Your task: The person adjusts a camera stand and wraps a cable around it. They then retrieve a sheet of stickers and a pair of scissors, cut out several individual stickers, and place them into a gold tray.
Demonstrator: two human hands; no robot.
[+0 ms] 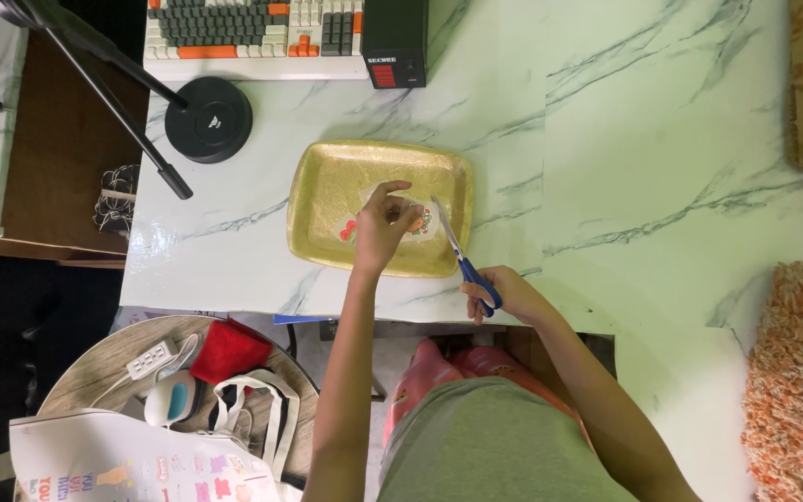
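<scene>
Left hand (385,226) pinched a small packet (417,223) right over the gold tray (327,177). Right hand (504,296), just off the tray's near right corner, gripped blue scissors (462,263) with blades narrowly parted at the packet's edge. Keyboard (253,33) sat well beyond the tray.

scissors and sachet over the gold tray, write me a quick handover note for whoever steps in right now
Left hand: pinches a small clear sachet with red and orange print, held over the gold tray.
Right hand: grips blue-handled scissors, blades pointing up toward the sachet's right edge.
Things: the tray sits on the marble table, below a keyboard and a black round stand base.
Done: sachet lifted, scissors brought to it.
Left: whether any cut has been made cannot be told; no cut-off piece shows in the tray.
</scene>
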